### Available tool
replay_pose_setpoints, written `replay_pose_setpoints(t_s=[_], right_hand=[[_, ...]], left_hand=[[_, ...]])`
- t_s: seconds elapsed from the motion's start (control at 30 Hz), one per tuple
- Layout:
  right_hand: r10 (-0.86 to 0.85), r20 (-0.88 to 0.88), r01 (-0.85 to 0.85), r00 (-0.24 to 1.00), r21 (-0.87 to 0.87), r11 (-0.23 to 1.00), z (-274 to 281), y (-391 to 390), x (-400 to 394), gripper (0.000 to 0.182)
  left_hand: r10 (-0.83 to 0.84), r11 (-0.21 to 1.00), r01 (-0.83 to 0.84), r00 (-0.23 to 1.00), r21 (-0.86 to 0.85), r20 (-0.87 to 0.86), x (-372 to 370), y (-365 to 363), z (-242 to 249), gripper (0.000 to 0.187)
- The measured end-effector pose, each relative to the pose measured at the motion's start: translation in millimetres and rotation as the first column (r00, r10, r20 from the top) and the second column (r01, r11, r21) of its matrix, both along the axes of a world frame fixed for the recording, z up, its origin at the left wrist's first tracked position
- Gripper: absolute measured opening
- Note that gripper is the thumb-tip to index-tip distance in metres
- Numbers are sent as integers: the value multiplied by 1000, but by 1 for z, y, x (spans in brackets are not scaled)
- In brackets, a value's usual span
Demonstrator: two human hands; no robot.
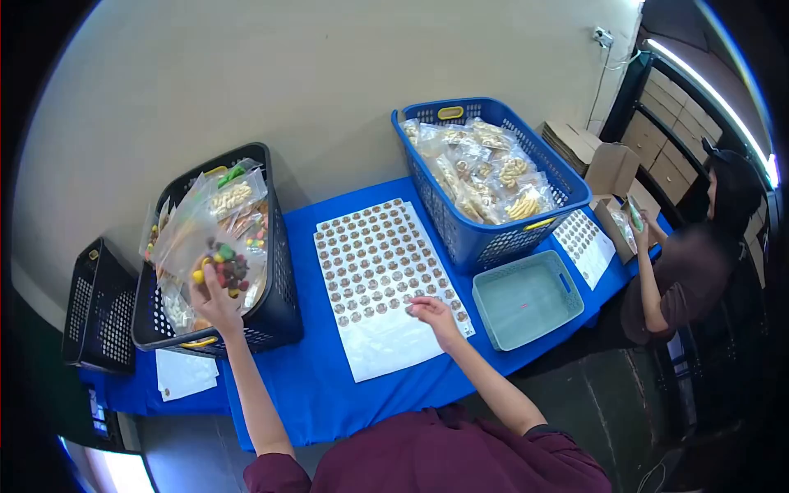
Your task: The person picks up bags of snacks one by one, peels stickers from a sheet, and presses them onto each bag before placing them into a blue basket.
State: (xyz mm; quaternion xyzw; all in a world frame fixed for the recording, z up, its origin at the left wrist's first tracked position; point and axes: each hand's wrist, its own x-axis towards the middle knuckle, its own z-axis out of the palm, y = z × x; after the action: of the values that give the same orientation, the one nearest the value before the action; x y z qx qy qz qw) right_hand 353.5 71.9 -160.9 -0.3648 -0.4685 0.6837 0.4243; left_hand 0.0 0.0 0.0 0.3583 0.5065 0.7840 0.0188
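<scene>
Blue-clothed table (pixel 288 386) against a beige wall. Sticker sheet (pixel 382 275) lies flat mid-table; right hand (pixel 433 314) rests fingertips on its lower rows, fingers loosely curled, pinch unclear. Left hand (pixel 215 302) grips a snack bag (pixel 215 246) over the black basket (pixel 279 316). Blue basket (pixel 493 238) and teal tray (pixel 526 300) crowd the sheet's right edge; bare cloth below.

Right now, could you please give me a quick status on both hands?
Left hand gripping a snack bag over the black basket. Right hand fingertips on the sticker sheet. Nothing in the way.
</scene>
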Motion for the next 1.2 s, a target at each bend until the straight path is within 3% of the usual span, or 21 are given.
replay_pose_setpoints(t_s=[0.03,0.17,0.2,0.27,0.3,0.37,0.4,0.43,0.57,0.67,0.8,0.9,1.2], right_hand=[[-25,-4,25,1000,9,1000,18,6,4,29],[-71,-463,42,884,-73,996,107,-28,39,21],[-76,-543,28,836,-96,995,127,-41,36,17],[-47,-502,34,863,-36,999,130,-49,36,14],[-36,-479,34,877,-14,999,131,-55,35,13],[-10,-453,10,891,-2,1000,150,-68,35,12],[4,-447,-6,895,-2,1000,162,-74,36,12],[20,-440,-24,898,-2,1000,173,-79,37,12],[-31,-335,81,942,137,987,196,-92,40,13],[-91,-158,117,983,161,980,190,-94,45,14],[-290,-117,305,950,145,941,180,-96,36,23],[-408,91,345,908,390,854,160,-93,47,23],[-415,98,357,904,359,862,147,-64,72,27]], left_hand=[[6,998,-11,995,54,98,-4,5,0,37],[-133,984,63,883,167,451,38,-19,12,25],[-205,977,157,876,144,436,53,-25,15,21],[-199,980,181,883,83,424,83,-21,-8,23],[-327,928,373,823,-8,465,131,-37,23,23],[-471,823,561,761,-89,446,167,-44,9,22],[-468,810,571,768,-137,437,172,-41,-24,20],[-477,797,567,802,-206,360,189,-46,-21,18],[-612,667,725,665,-172,429,225,-53,-5,22],[-654,597,786,593,-161,470,240,-52,5,23],[-711,530,828,552,-183,436,258,-43,-8,26],[-726,498,851,515,-168,455,273,-36,-19,27],[-727,483,853,516,-197,454,303,-11,-30,28]])
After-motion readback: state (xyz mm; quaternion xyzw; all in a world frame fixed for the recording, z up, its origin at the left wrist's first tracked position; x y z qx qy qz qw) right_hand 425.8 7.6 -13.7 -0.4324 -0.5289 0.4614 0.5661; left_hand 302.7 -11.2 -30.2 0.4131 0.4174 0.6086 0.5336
